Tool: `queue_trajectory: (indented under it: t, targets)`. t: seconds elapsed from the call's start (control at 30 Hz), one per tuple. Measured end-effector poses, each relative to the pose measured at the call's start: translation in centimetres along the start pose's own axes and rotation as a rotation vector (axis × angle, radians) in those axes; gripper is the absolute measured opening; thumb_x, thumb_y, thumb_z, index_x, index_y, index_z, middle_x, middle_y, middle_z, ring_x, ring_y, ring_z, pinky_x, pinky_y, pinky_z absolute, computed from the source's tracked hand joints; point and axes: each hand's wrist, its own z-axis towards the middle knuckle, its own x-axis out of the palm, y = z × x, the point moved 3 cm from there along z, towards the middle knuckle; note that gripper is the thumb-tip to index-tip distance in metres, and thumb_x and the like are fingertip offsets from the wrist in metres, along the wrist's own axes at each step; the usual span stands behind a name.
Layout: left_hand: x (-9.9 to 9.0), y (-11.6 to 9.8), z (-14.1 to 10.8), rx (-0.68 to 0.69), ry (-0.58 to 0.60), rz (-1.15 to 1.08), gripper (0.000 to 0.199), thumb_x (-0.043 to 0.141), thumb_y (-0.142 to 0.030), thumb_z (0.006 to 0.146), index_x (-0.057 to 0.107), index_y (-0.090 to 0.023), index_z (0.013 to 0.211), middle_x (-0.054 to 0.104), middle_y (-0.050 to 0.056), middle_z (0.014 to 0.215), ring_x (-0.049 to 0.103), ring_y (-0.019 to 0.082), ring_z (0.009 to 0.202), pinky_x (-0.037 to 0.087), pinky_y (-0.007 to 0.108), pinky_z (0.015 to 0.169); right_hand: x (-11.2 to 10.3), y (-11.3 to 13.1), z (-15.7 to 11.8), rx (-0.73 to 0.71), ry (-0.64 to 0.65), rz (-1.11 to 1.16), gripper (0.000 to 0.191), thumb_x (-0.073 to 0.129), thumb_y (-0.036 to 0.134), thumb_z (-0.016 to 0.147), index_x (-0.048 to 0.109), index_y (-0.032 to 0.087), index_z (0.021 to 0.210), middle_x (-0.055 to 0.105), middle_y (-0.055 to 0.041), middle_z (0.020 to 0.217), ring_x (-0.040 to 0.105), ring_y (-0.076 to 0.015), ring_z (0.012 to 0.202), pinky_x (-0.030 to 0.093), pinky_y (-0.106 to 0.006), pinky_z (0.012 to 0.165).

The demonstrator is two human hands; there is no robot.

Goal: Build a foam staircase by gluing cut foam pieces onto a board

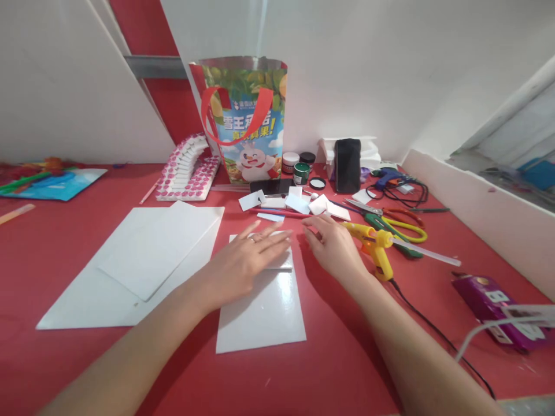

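My left hand (255, 254) lies palm down with fingers spread on a small white strip (284, 263) at the upper end of a white board (264, 323). A ring is on one of its fingers. My right hand (333, 245) is just right of the board, over the red tabletop. Its fingers are loosely bent, thumb a little apart, and nothing shows between them. Close to its right side is a yellow glue gun (376, 247) with a clear glue stick in its back. Beyond the hands lie a red pencil-like stick (281, 213) and several small white pieces (298, 203).
Larger white boards (130, 289) overlap at left. Behind stand a colourful carrier bag (251, 127), paint jars (301, 173) and a phone (347, 164). Green-handled scissors (390, 234) lie right, near a purple box (494, 306). The glue gun's cord (429, 323) runs toward the front right edge.
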Motion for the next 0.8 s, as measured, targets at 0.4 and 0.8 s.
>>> queue_trajectory:
  t: [0.4,0.8]
  targets:
    - [2.5,2.0,-1.4,-0.345,-0.181,-0.166,0.041,0.036,-0.034,0.105,0.056,-0.018,0.136,0.061,0.014,0.141,0.055,0.029,0.132,0.036,0.057,0.116,3.1,2.4,6.5,-0.163,0.099,-0.345,0.035,0.045,0.01,0.095,0.074,0.01,0.113,0.064,-0.0196,0.125,0.058,-0.0342,0.105,0.042,-0.042,0.091]
    - [2.9,1.2,-1.6,-0.246,-0.16,-0.219,0.042,0.038,-0.037,0.105,0.057,-0.013,0.134,0.058,0.017,0.139,0.052,0.031,0.13,0.042,0.054,0.111,3.0,1.4,6.5,-0.164,0.135,-0.379,0.042,0.044,0.004,0.091,0.072,0.013,0.121,0.065,-0.0147,0.123,0.061,-0.0252,0.105,0.045,-0.03,0.084]
